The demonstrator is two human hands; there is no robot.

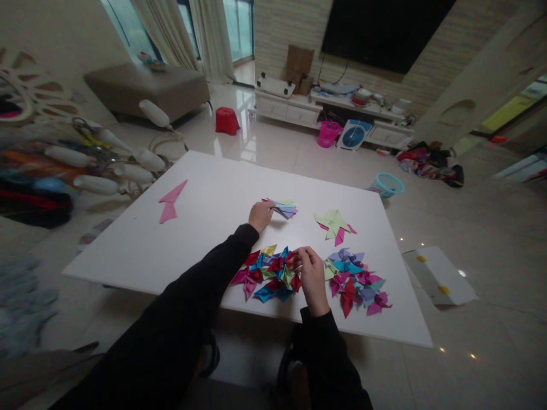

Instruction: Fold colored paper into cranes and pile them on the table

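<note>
My left hand (260, 216) reaches over the white table and pinches a small fanned stack of coloured paper (285, 209); a shadow shows beneath the stack. My right hand (313, 278) has its fingers drawn together over a pile of folded paper pieces (269, 273) in red, blue, pink, green and yellow. A red folded piece (292, 259) is at its fingertips. Right of that hand lies a second pile of folded paper pieces (359, 282). Farther back are several light green and pink folded pieces (333, 222).
Two pink folded pieces (171, 200) lie toward the left side of the white table (205, 199). Beyond the table are a red stool (227, 121), a pink bucket (329, 134) and a blue basket (388, 185). White lamp arms (128, 162) stand close to the left edge.
</note>
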